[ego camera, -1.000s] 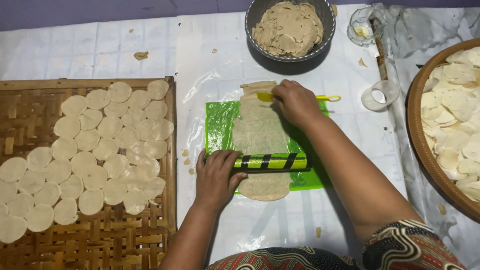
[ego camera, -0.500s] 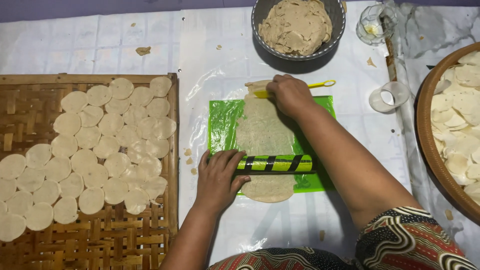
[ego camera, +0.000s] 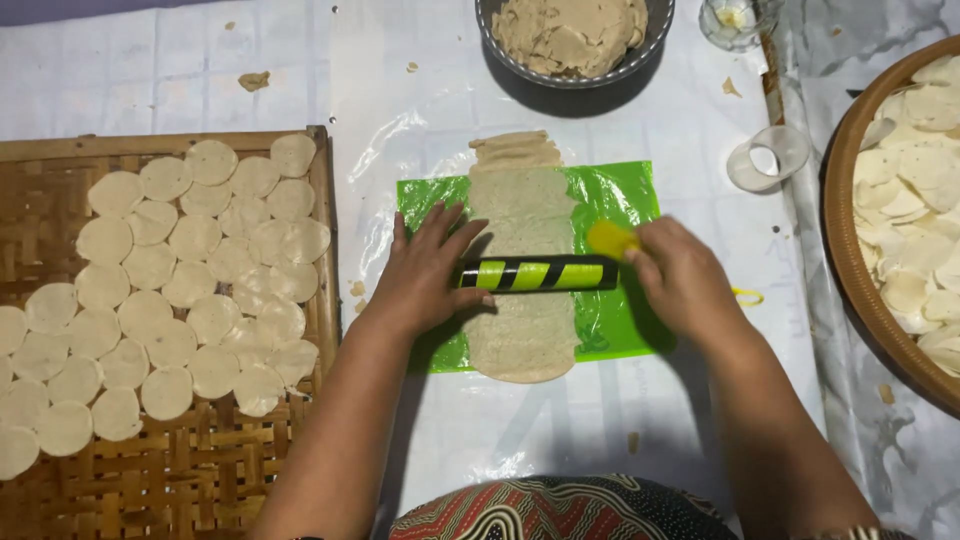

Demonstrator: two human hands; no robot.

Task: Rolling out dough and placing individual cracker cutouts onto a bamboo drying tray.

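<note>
Dozens of pale dough discs laid overlapping on the woven bamboo tray at nine o'clock, filling its far half and leaving the near half bare. Tray's right edge close beside the left forearm, so a risk of an elbow nudging the rim and shifting the discs if swung wide.

Left hand flat and spread, palm pressed on the left end of the green-and-black striped rolling pin. Pin lying crosswise over the long dough strip, which runs twelve to six down the middle of the green plastic sheet. Strip already past the sheet's far edge at twelve, folded there in small pleats, and right at the sheet's near edge at six. Likely sticking to the clear-covered worktop where dough leaves the green. Uneven pressure, heavier on the left, could thin one side or skew the pin.

Right hand curled shut around a yellow tool, just at the pin's right end; cannot tell whether touching the pin. Possible gouging of the soft strip by the tool if dragged across.

Open room mostly at six o'clock, between sheet and body. Bowl of dough well apart at twelve. Clear ring cutter at two o'clock, near the right hand's outward path. Round basket of more discs at three, rim close to the right forearm, little slack there.
</note>
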